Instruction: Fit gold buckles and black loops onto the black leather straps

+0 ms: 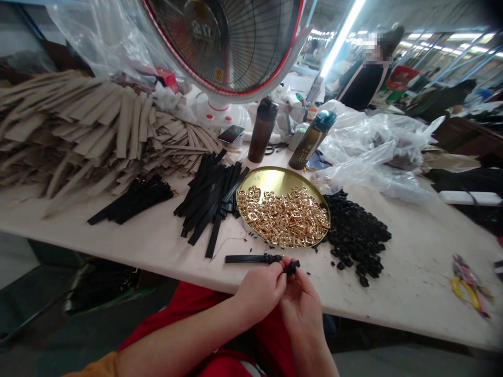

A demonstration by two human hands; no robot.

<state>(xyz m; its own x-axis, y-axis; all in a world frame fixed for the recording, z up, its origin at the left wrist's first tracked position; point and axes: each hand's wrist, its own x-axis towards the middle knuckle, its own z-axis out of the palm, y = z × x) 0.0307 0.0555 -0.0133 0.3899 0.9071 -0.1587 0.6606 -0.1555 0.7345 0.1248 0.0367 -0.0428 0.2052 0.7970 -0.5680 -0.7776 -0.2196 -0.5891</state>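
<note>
Close to the table's front edge, my left hand and my right hand meet, the fingertips of both pinching a short black strap piece. Just behind them a black strap with loops lies flat, its right end partly hidden by my fingers. A round gold tray holds a heap of gold-coloured buckles. Left of it is a pile of black straps; right of it, a heap of small black loops.
Beige strips are piled at left, beside a bundle of black straps. A fan, two bottles and clear plastic bags stand behind the tray. Pliers lie at right. Another person is in the background.
</note>
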